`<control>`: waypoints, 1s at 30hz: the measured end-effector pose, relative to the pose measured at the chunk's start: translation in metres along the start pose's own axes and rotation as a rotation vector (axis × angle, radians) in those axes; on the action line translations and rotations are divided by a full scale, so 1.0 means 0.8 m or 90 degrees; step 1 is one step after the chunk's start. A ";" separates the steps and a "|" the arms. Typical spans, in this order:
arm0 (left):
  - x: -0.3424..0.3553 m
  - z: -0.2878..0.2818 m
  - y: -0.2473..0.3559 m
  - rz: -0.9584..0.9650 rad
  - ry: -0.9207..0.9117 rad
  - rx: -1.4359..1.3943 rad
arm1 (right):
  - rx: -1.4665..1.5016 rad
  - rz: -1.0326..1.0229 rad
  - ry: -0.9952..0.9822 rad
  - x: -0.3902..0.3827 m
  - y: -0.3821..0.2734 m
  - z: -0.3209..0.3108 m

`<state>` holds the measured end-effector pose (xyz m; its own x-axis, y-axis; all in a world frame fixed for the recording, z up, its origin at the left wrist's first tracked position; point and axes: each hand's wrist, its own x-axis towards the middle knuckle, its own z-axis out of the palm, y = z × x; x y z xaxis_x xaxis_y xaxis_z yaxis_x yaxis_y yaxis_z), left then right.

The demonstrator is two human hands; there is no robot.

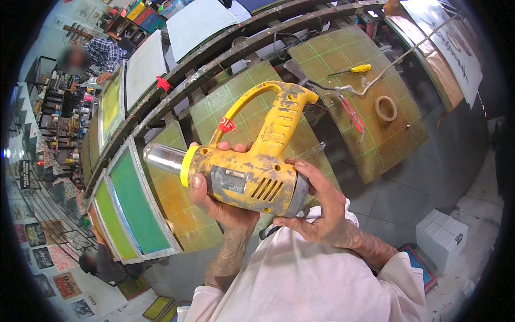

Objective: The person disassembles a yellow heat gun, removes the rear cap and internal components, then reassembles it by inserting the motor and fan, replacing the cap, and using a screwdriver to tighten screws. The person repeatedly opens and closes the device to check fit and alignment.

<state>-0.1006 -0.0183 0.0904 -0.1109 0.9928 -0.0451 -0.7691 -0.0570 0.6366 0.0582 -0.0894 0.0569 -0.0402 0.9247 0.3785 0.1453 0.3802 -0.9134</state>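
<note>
In the head view, I hold a scuffed yellow heat gun (268, 161) sideways, its metal nozzle (163, 158) pointing left and its handle upward. My left hand (222, 209) is wrapped round the body just behind the nozzle, with fingertips showing over the far side. My right hand (322, 214) cradles the dark rear end, thumb and fingers against the casing. A cable runs from the handle over the right-hand board (375, 155), where a yellow screwdriver (359, 68), red-handled tool (348, 112) and tape roll (385, 109) lie.
Greenish gridded boards sit on metal rails (193, 70). Screen frames (139, 204) with green fill are at left. A person (107, 53) in a plaid shirt is at upper left, another person (102, 265) at lower left. A white stack (437, 241) stands on the floor at right.
</note>
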 end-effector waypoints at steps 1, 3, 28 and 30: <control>0.001 -0.003 0.001 0.011 -0.017 -0.025 | 0.011 0.006 -0.003 0.001 -0.004 0.001; 0.003 -0.004 0.006 0.022 -0.028 -0.049 | 0.034 0.014 -0.005 0.006 -0.014 0.001; 0.011 -0.009 0.027 -0.247 0.003 -0.178 | 0.039 -0.167 0.107 0.037 -0.042 -0.007; 0.011 -0.010 0.027 -0.256 0.009 -0.196 | 0.037 -0.178 0.120 0.039 -0.044 -0.004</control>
<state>-0.1233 -0.0117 0.0975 0.2257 0.9411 -0.2517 -0.9025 0.2993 0.3096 0.0553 -0.0742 0.1011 0.1136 0.7667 0.6319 0.0969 0.6244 -0.7751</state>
